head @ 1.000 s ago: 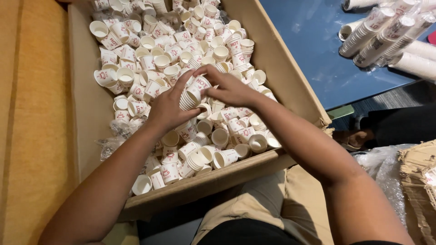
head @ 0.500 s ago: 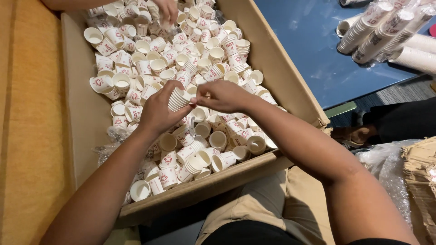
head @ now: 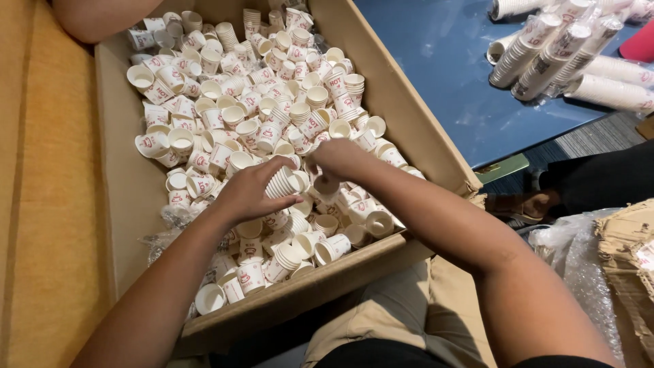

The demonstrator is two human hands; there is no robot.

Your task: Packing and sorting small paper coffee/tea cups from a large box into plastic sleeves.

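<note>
The person sits with a big cardboard box pulled up against their knees, and both hands are down in it among a heap of small white paper cups with red printing. The left hand is wrapped around a short nested stack of cups, fingers curled snugly about it and holding it on its side, mouths turned toward the other hand. The right hand has its fingers pinched narrow on a single cup just at the open end of that stack, touching or nearly so; I cannot tell whether it has slid in. Judging by the box, the stacking looks to be at an early stage: only a few short stacks stand near the far wall and along the right side, while most cups lie loose and tumbled, some upright, some on their sides. Off on the blue table to the right lie long bagged sleeves of cups, well apart from the box. Another person's arm reaches in at the top left corner
</note>
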